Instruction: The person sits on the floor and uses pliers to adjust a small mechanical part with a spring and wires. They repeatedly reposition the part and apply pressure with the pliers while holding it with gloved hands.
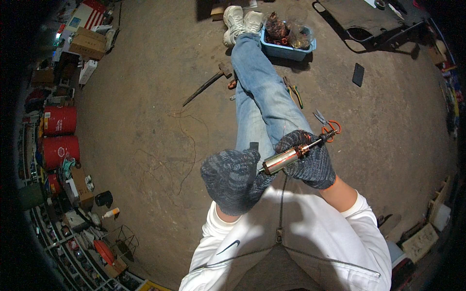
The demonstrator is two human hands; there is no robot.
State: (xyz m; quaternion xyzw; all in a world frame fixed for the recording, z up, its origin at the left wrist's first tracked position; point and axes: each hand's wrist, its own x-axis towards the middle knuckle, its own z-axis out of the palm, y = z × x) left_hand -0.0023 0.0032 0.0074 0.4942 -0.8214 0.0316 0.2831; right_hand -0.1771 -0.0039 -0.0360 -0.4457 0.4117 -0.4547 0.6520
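A motor armature (280, 161) with a silvery core, copper windings and a long shaft lies slantwise over my lap. My right hand (315, 167), in a dark grey knit glove, is closed around it near the windings at its upper end. My left hand (230, 179), gloved alike, is closed beside the armature's lower shaft end. From the top of that fist sticks a short dark flat piece (254, 145); the rest of it is hidden in the glove. Orange-handled scissors (331, 127) lie on the floor just beyond the shaft's far end.
Beyond my crossed legs sits a blue tub (286, 52) of copper scrap. A hammer (208, 87), pliers (294, 92), a phone (358, 74) and thin loose wire (194, 140) lie on the floor. Red drums (60, 151) and crowded shelves line the left; a black table (364, 22) stands far right.
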